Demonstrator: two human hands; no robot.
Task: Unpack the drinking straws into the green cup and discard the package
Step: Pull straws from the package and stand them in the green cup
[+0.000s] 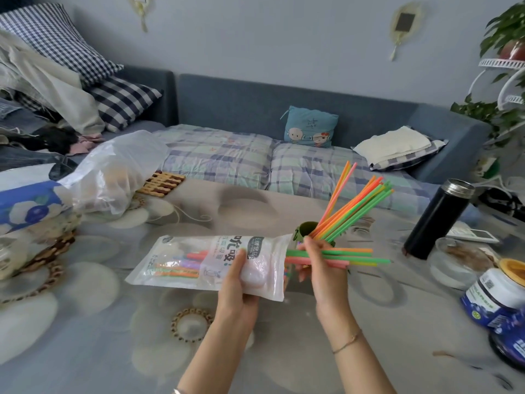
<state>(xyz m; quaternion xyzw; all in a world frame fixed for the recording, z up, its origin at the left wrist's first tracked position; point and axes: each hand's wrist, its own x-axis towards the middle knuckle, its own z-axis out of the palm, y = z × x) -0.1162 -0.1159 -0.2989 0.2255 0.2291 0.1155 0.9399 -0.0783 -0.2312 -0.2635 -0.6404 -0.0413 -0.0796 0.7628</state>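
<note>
My left grip (241, 282) curled round one package (181, 260). My right grip (321, 268) pinches roughly four straws (355, 255) at package mouth. One green cup (305, 227) behind holds further bunch (355, 206), count unclear.

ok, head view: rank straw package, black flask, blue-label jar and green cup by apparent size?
1. straw package, clearly largest.
2. black flask.
3. blue-label jar, not far off the flask; it sits nearer the camera, so this pair is unsure.
4. green cup, smallest showing, but partly hidden.
</note>
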